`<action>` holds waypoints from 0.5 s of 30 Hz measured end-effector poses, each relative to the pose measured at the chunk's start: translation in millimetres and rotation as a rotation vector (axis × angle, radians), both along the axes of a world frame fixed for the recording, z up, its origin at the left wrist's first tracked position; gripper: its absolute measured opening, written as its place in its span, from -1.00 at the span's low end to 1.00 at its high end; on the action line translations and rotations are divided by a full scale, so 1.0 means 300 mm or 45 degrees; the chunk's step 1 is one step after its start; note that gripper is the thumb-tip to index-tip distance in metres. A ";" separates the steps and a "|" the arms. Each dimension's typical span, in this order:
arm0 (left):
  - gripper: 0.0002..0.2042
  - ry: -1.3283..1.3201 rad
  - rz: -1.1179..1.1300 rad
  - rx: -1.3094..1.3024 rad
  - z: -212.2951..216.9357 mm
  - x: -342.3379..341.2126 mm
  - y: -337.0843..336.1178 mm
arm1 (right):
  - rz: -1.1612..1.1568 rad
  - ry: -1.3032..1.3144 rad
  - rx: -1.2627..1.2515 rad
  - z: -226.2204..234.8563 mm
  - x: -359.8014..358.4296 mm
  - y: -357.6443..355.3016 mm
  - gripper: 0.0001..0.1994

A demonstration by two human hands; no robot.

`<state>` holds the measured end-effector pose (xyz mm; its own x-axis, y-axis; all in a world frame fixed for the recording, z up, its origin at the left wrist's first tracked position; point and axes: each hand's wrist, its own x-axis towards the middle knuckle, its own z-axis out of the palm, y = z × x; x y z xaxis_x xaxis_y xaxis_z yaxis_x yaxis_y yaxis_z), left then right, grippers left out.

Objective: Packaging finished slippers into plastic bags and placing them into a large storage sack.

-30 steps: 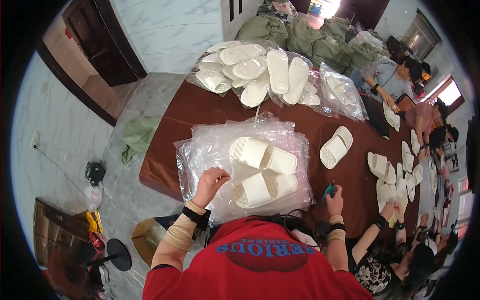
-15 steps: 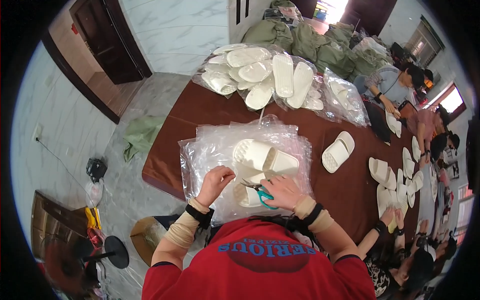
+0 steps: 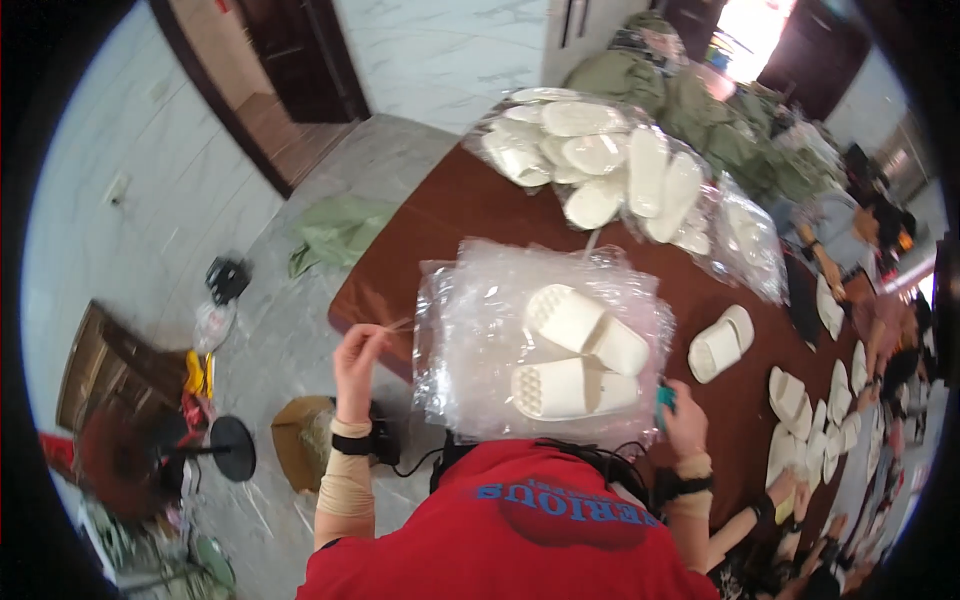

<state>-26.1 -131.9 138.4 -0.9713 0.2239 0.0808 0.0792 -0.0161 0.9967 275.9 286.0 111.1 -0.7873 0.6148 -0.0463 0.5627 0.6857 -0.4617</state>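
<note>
Two white slippers lie side by side on a stack of clear plastic bags point(image 3: 470, 340); the farther slipper point(image 3: 585, 325) is angled, the nearer slipper point(image 3: 570, 390) lies almost straight across. My left hand point(image 3: 362, 365) is off the table's left edge, fingers pinched on a thin pale strip point(image 3: 400, 324). At the right side of the bags my right hand point(image 3: 686, 420) is closed round scissors point(image 3: 665, 400) with teal handles; their blades are hard to make out. Another white pair of slippers point(image 3: 720, 345) rests on the brown tabletop point(image 3: 400, 260) farther right.
Bagged white slippers point(image 3: 600, 160) are heaped at the table's far side. Other people work along the right side among more loose slippers point(image 3: 790, 400). An open cardboard box point(image 3: 300, 440) stands on the floor by my left arm, with a fan point(image 3: 232, 450) beyond it. Green sacks point(image 3: 700, 120) are piled behind.
My left hand has moved left off the bags with the thin strip. My right hand has carried the scissors right, away from the slippers. The view has shifted too.
</note>
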 end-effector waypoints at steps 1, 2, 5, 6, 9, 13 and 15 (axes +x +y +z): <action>-0.93 0.029 0.146 -0.030 0.006 0.000 -0.088 | -0.067 -0.099 0.053 -0.033 0.067 0.041 -0.59; -0.91 0.059 0.285 -0.061 0.010 0.001 -0.173 | -0.097 -0.183 0.105 -0.096 0.147 0.092 -0.60; -0.90 0.070 0.616 -0.119 -0.045 0.009 -0.411 | -0.086 -0.596 0.047 -0.282 0.378 0.231 -0.51; -0.90 0.065 0.761 -0.122 -0.079 0.017 -0.483 | -0.147 -0.764 -0.016 -0.271 0.379 0.226 -0.53; -0.88 -0.006 1.034 -0.174 -0.250 0.018 -0.693 | -0.091 -0.601 0.194 -0.250 0.346 0.230 -0.61; -0.73 -0.091 1.313 -0.466 -0.518 0.068 -1.034 | 0.077 -0.163 0.048 -0.160 0.140 0.222 -0.70; -0.42 -0.276 1.367 -1.126 -0.576 0.029 -0.943 | 0.154 0.014 -0.090 -0.066 0.041 0.156 -0.71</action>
<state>-17.3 -414.9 -34.3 -0.6736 -0.7269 0.1337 -0.5019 0.5827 0.6392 288.1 332.7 91.3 -0.8562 0.5109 -0.0771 0.4725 0.7139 -0.5168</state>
